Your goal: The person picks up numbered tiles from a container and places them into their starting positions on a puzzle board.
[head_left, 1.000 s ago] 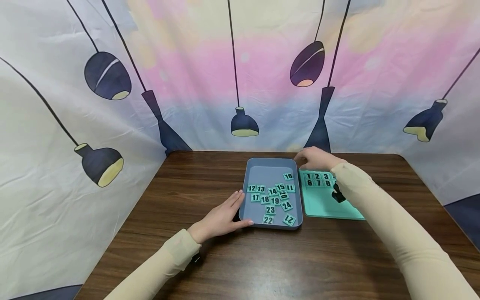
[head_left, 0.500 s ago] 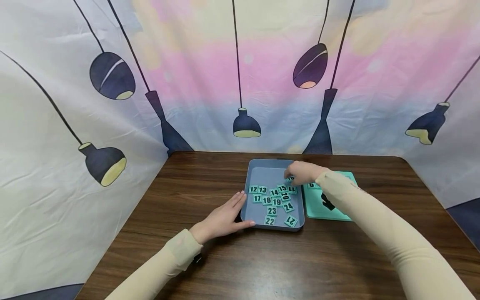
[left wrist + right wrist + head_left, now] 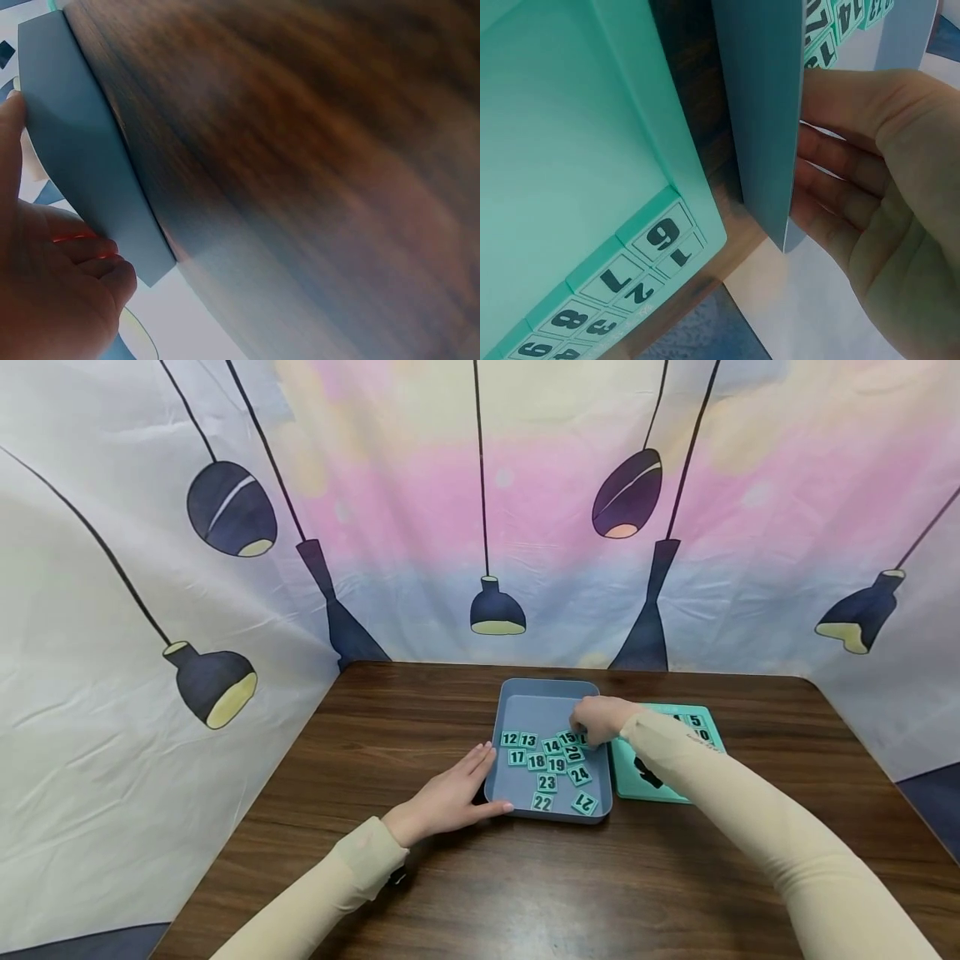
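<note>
A blue-grey tray holds several loose green number tiles, with tile 12 and tile 23 among them. My left hand rests against the tray's left side, fingers extended along the rim and thumb at the near corner. Over the tray's right wall reaches my right hand, fingertips down by tile 11, which it partly covers. In the right wrist view the tray wall hides those fingertips, so I cannot tell whether they pinch a tile. Tile 16 is out of sight.
A turquoise number board lies just right of the tray, partly under my right forearm. Its top rows carry tiles, including tile 6 and tile 7. The brown wooden table ends at a patterned cloth backdrop.
My right hand has moved left from the board's far edge into the tray, then slightly nearer, covering where tile 16 lay. The left hand keeps its place on the tray.
</note>
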`<state>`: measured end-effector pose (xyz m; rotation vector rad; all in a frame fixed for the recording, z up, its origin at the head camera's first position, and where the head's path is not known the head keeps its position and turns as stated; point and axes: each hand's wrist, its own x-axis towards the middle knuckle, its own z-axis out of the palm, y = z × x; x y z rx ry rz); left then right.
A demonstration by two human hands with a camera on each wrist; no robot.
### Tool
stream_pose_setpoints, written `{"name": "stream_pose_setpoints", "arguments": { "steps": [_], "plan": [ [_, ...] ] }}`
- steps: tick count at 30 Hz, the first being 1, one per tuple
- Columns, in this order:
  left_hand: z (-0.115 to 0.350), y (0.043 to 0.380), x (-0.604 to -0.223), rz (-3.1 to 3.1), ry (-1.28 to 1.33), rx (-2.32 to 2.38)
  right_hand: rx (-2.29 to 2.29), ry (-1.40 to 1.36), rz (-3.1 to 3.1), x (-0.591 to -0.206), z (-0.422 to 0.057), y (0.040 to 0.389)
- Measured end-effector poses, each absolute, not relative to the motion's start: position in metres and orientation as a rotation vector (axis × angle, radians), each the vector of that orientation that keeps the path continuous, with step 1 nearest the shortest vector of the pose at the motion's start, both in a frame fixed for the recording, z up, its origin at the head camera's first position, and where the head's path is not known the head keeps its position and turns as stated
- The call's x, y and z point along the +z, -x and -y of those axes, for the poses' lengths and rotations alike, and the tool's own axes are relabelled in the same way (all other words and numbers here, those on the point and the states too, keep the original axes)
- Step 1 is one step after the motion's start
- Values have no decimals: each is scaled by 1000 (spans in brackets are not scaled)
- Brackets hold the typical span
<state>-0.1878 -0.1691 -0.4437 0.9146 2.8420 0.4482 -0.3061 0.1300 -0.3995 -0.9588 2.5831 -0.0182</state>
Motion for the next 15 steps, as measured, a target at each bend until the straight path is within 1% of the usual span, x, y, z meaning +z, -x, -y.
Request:
{"name": "stream_pose_setpoints", "arguments": {
  "steps": [8, 15],
  "plan": [
    [169, 187, -442, -2838, -908, 430, -25, 1002, -2595, -403, -125, 310],
    [168, 188, -442, -2833, -896, 428, -68, 975, -2588, -402, -116, 315]
  ]
}}
